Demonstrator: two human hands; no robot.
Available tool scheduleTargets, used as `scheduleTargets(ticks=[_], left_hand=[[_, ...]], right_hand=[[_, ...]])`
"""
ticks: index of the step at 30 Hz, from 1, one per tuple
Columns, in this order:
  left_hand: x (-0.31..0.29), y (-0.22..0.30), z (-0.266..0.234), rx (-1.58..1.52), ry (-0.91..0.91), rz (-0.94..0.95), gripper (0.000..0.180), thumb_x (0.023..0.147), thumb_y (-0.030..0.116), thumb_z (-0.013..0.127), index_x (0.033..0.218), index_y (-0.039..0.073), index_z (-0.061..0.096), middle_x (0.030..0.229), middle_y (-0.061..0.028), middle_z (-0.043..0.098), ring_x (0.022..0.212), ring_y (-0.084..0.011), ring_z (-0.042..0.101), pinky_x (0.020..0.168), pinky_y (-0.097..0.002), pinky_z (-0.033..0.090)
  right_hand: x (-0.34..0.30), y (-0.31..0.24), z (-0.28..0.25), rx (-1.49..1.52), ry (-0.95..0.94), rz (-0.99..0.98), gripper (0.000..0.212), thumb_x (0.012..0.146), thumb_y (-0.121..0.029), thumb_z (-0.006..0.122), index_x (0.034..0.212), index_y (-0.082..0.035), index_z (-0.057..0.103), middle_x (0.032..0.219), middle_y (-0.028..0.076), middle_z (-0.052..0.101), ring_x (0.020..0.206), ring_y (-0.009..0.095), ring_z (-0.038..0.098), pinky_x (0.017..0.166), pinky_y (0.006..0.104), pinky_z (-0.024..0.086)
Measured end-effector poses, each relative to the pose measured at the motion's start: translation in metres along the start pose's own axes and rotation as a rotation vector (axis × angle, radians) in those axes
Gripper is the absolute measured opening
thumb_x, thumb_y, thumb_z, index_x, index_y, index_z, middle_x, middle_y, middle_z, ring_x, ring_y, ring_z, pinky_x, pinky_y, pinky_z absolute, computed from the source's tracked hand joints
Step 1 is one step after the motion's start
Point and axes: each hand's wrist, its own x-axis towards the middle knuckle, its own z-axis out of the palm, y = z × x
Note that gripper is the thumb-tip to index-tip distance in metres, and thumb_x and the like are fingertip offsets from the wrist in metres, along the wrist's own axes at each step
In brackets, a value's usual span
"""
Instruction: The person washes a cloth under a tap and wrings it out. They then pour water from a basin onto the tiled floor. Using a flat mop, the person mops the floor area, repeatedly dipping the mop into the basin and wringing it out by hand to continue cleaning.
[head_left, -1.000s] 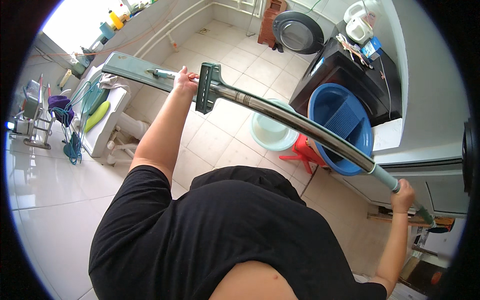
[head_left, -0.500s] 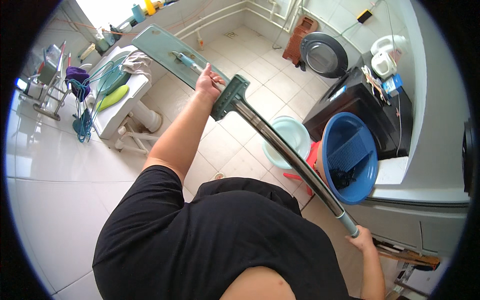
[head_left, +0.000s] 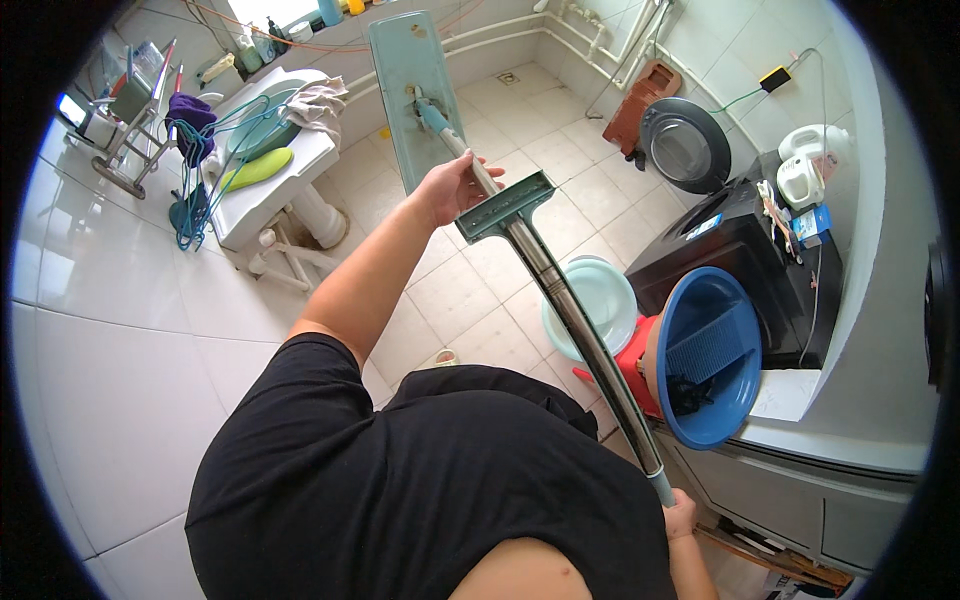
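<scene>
Swung to point farther forward, the flat mop (head_left: 572, 310) hangs above the tiled floor (head_left: 440, 320), supported at two places: left hand (head_left: 448, 192) loosely curled around its thin rod (head_left: 454, 144), right hand (head_left: 680, 513) wrapping its handle (head_left: 661, 488).

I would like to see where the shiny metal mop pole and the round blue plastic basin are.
Shiny metal mop pole (head_left: 584, 338): head view, middle of shaft.
Basin (head_left: 728, 405): head view, lower inner wall.

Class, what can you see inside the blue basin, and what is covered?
The basin shows a ridged panel and a dark bundle. The bundle covers whatever lies beneath it.
</scene>
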Motion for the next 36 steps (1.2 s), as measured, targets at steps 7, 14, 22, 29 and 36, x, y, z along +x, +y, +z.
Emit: scheduleTargets(ticks=[7, 14, 22, 29, 36], left_hand=[[-0.01, 0.016, -0.007, 0.326, 0.087, 0.15, 0.039, 0.091, 0.036, 0.035, 0.106, 0.002, 0.043, 0.097, -0.01, 0.057, 0.086, -0.0209, 0.056, 0.077, -0.0347, 0.043], [-0.023, -0.013, -0.086, 0.362, 1.088, 0.782, 0.045, 0.077, 0.027, 0.062, 0.111, 0.002, 0.046, 0.101, -0.0082, 0.054, 0.094, -0.0251, 0.052, 0.076, -0.0386, 0.042], [-0.026, -0.016, -0.107, 0.094, 0.77, 0.679, 0.032, 0.07, 0.01, 0.067, 0.097, 0.002, 0.052, 0.087, -0.006, 0.059, 0.077, -0.0228, 0.058, 0.067, -0.0338, 0.046], [-0.013, 0.003, -0.133, 0.901, 0.842, 0.695, 0.04, 0.068, 0.016, 0.067, 0.101, -0.001, 0.051, 0.091, -0.0107, 0.058, 0.077, -0.0191, 0.056, 0.069, -0.03, 0.044], [-0.033, -0.15, -0.01, 0.134, 0.416, -0.123, 0.051, 0.082, 0.049, 0.044, 0.103, 0.002, 0.045, 0.078, -0.0117, 0.05, 0.08, -0.026, 0.053, 0.064, -0.0446, 0.049]], right_hand=[[0.009, -0.012, 0.008, -0.018, -0.046, -0.027, 0.018, 0.061, -0.017, 0.063, 0.07, -0.002, 0.058, 0.063, 0.011, 0.057, 0.061, 0.019, 0.056, 0.059, 0.0307, 0.044], [-0.001, -0.025, -0.003, 0.125, -0.217, -0.133, 0.018, 0.061, -0.015, 0.064, 0.067, 0.0, 0.056, 0.061, 0.008, 0.054, 0.057, 0.014, 0.052, 0.054, 0.0288, 0.042], [0.007, -0.041, 0.001, 0.033, -0.234, -0.191, 0.018, 0.063, -0.017, 0.064, 0.068, -0.001, 0.057, 0.062, 0.01, 0.056, 0.057, 0.016, 0.053, 0.055, 0.0296, 0.042], [-0.002, -0.067, 0.0, -0.061, -0.209, -0.187, 0.02, 0.064, -0.017, 0.063, 0.072, 0.0, 0.058, 0.063, 0.013, 0.056, 0.058, 0.019, 0.055, 0.057, 0.0306, 0.044], [0.019, -0.137, -0.015, -0.163, -0.208, -0.249, 0.026, 0.064, -0.025, 0.063, 0.077, -0.004, 0.058, 0.071, 0.015, 0.058, 0.068, 0.03, 0.057, 0.061, 0.0365, 0.044]])
